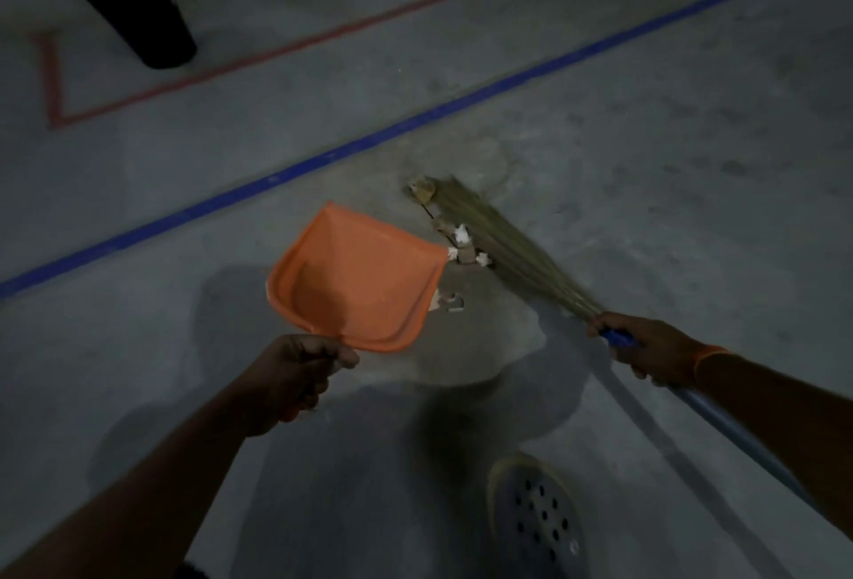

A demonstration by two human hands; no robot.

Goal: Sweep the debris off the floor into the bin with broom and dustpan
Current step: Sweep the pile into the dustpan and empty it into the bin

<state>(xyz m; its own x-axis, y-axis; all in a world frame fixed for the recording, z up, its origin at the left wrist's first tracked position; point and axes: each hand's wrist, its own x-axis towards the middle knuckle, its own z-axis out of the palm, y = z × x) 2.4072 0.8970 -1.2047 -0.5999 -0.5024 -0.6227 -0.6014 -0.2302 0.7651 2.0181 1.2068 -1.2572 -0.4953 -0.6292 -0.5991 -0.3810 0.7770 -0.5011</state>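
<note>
While the left hand (295, 377) grips the handle of the orange dustpan (355, 278), the right hand (646, 347) is closed around the broom (503, 246), whose bristles touch the debris (457, 250) just beside the pan's open edge. Bare floor (646, 116) lies beyond the blue line (369, 144). The black bin (138, 10), well apart, holds pale scraps.

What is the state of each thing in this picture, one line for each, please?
Dustpan: held by left hand, pan empty, mouth facing the debris.
Broom: held by right hand, bristles against the debris.
Debris: on the floor, between broom and dustpan.
Bin: upright, open, rubbish inside.
</note>
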